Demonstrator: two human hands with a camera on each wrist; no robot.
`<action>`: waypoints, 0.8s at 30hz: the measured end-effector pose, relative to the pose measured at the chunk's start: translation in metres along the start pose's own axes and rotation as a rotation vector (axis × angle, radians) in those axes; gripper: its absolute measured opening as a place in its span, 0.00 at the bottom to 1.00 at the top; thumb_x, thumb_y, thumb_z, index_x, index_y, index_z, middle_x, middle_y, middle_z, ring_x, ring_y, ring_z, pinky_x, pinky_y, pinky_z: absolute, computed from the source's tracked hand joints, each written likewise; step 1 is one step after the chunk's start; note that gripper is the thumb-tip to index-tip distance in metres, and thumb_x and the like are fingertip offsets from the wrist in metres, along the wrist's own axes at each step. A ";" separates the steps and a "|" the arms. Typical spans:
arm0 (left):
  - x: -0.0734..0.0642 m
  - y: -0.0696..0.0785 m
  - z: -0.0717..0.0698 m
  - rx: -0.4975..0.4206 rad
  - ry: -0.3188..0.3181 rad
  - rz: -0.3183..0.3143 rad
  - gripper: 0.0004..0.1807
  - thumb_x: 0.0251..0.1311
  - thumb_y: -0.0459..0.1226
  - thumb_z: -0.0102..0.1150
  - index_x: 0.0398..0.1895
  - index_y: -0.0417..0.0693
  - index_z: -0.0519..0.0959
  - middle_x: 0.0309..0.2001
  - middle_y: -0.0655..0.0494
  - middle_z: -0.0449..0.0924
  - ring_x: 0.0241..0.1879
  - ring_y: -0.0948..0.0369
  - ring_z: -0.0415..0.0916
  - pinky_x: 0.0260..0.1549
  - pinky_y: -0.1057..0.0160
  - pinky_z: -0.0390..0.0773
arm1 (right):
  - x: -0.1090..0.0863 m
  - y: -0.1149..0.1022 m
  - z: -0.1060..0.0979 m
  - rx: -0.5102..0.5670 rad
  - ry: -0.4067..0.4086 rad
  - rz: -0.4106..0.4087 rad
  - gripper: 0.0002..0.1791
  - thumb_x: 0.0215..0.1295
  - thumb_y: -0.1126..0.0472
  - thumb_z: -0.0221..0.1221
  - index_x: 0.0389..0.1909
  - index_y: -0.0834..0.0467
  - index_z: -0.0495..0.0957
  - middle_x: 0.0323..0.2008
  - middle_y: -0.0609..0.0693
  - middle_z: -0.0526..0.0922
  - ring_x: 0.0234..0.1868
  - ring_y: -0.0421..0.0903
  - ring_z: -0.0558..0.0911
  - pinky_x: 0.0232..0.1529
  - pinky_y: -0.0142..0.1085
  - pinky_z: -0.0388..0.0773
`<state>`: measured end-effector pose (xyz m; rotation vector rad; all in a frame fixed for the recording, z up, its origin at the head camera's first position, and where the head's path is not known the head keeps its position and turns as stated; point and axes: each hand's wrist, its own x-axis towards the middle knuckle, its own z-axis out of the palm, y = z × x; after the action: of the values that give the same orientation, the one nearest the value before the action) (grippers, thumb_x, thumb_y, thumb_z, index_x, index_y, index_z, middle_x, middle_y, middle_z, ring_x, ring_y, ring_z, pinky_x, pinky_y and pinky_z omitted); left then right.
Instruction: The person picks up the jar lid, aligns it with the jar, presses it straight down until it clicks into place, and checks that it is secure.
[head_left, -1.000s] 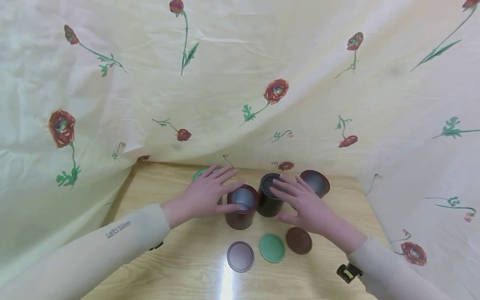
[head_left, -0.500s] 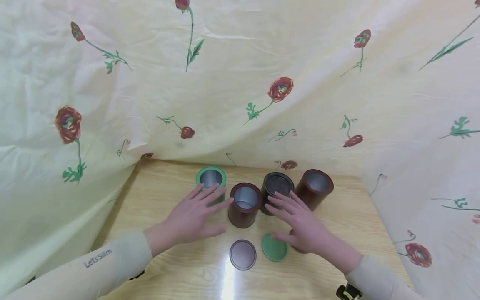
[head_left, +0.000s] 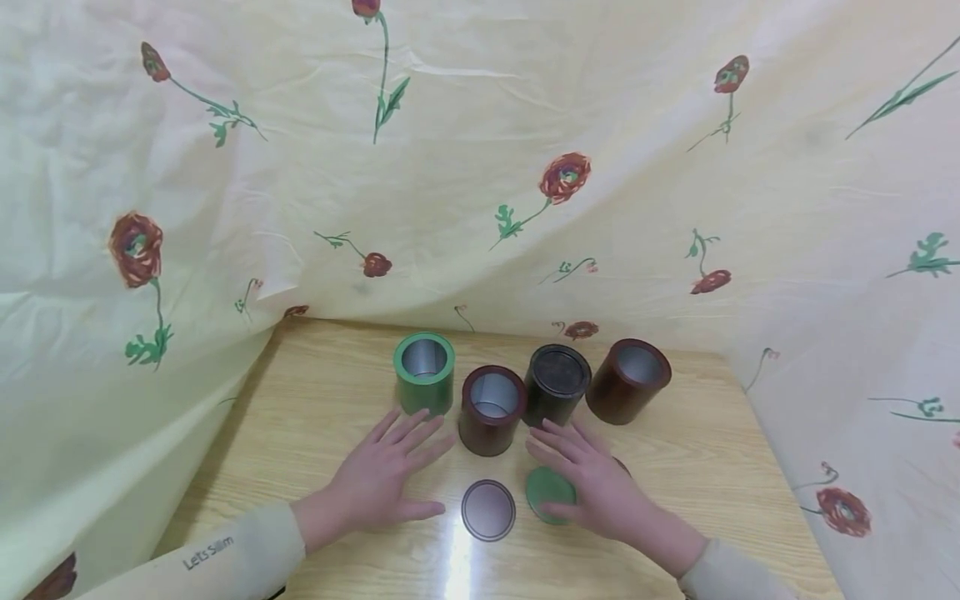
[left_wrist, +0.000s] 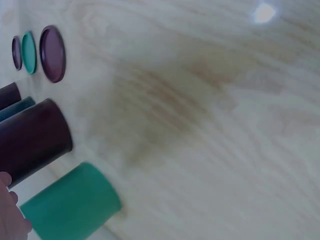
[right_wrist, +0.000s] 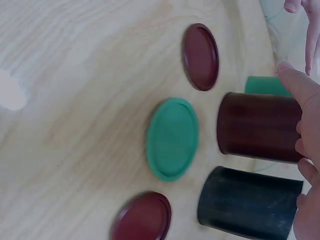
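Note:
Four-finger-spread and empty, my left hand (head_left: 375,483) hovers in front of the green canister (head_left: 425,398). My right hand (head_left: 603,496) hangs over the green lid (head_left: 546,487), its fingers apart and holding nothing. Between them stands an open dark red canister (head_left: 487,435). Beside it is a black canister (head_left: 553,400) with its top covered. A second dark red canister (head_left: 618,396), open on top, stands at the right. A dark red lid (head_left: 488,510) lies nearest the middle, looking pale under the glare. Another dark red lid (right_wrist: 142,220) is mostly hidden by my right hand in the head view.
The canisters stand on a light wooden table (head_left: 315,375) near its back edge. A flowered cloth (head_left: 450,208) hangs behind the table and along both sides. A bright light reflection falls on the wood in front of the lids.
Both hands have drawn back from above the canisters toward the front of the table, uncovering the green, black and right dark red canisters. The canisters and lids appear unmoved.

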<state>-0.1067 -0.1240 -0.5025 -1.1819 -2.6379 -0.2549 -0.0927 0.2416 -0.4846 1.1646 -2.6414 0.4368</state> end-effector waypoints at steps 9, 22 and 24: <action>-0.010 0.008 0.031 0.018 -0.009 0.003 0.48 0.60 0.73 0.62 0.76 0.57 0.76 0.78 0.48 0.71 0.77 0.46 0.67 0.73 0.35 0.67 | -0.009 -0.006 0.022 0.015 -0.055 0.056 0.48 0.51 0.42 0.81 0.71 0.58 0.78 0.73 0.57 0.77 0.75 0.63 0.73 0.84 0.39 0.30; -0.007 0.022 0.061 0.002 -0.122 -0.050 0.49 0.61 0.75 0.58 0.79 0.61 0.73 0.80 0.50 0.67 0.81 0.47 0.60 0.78 0.36 0.58 | -0.017 -0.006 0.058 -0.045 -0.055 0.051 0.51 0.48 0.34 0.79 0.70 0.57 0.80 0.73 0.57 0.77 0.75 0.60 0.73 0.85 0.53 0.47; -0.005 0.023 0.064 0.006 -0.150 -0.054 0.49 0.62 0.76 0.56 0.79 0.61 0.72 0.81 0.50 0.66 0.81 0.47 0.59 0.79 0.36 0.57 | -0.017 -0.007 0.061 -0.045 -0.057 0.050 0.51 0.48 0.33 0.78 0.70 0.58 0.80 0.73 0.57 0.77 0.74 0.60 0.74 0.79 0.63 0.59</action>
<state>-0.0953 -0.0959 -0.5633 -1.1713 -2.8004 -0.1735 -0.0811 0.2271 -0.5458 1.1165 -2.7192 0.3563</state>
